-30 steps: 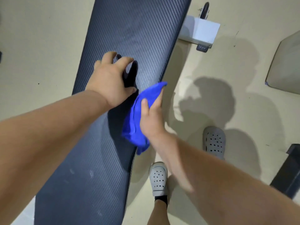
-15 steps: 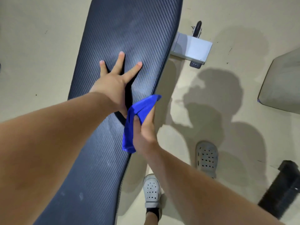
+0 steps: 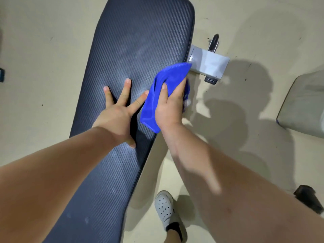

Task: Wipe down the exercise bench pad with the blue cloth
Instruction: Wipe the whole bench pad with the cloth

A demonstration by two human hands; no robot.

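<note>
Our left hand point(image 3: 117, 118) stays splayed flat on the bench pad point(image 3: 136, 41), fingers released; our right hand point(image 3: 169, 109), fingers grasping the blue cloth point(image 3: 166, 79), has moved up onto the pad's right edge at mid-frame.

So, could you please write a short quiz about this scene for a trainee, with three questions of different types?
1. True or false: the left hand lies flat, fingers spread, on the bench pad.
2. What does the right hand grip? A) a brush B) the blue cloth C) nothing
3. Fill in: the cloth sits at the pad's ____ edge (left or right, from the person's side).
Key: 1 true; 2 B; 3 right.
</note>
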